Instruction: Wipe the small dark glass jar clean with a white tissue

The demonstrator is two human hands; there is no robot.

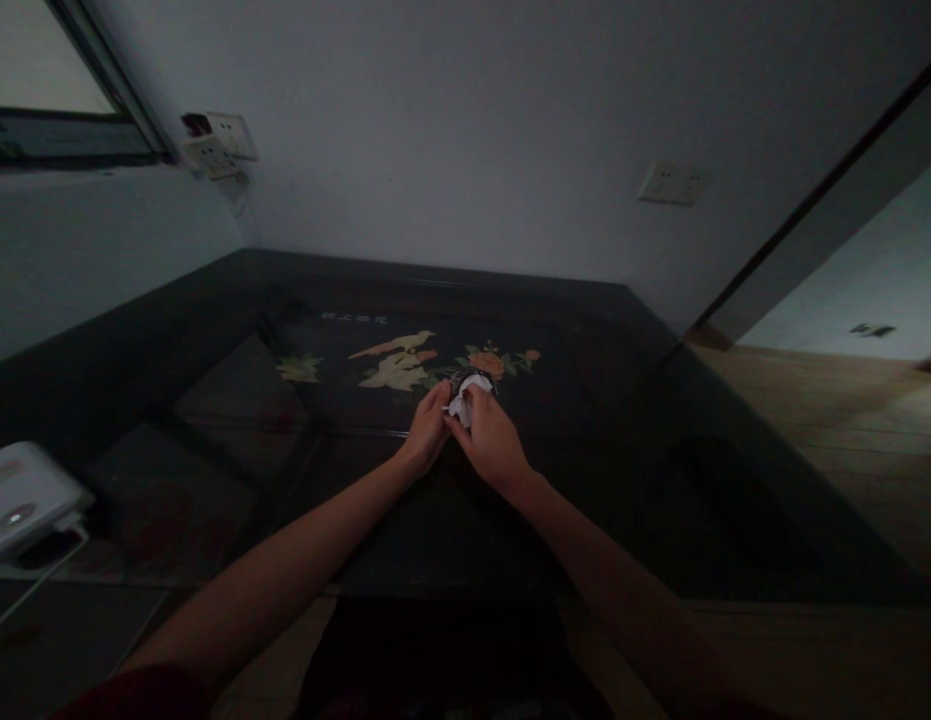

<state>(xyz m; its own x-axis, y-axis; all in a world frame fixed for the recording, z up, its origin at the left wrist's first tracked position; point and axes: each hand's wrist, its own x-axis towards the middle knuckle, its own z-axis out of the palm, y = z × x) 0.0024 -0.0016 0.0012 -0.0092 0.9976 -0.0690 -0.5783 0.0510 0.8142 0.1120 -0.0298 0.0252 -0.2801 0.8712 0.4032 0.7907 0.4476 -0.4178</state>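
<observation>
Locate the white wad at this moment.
In the head view, the wad is near the centre, held in the right hand against a dark object, with the left hand at its left.

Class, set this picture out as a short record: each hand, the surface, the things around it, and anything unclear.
Left hand: fingers around a small dark round-edged object
Right hand: fingers pinching a crumpled white tissue-like piece against that object
Surface: dark glossy table with a coloured bird-and-flower picture
Far left: white rounded box-shaped device
Wall, right: white rectangular socket plate
Unclear: the object's identity
</observation>
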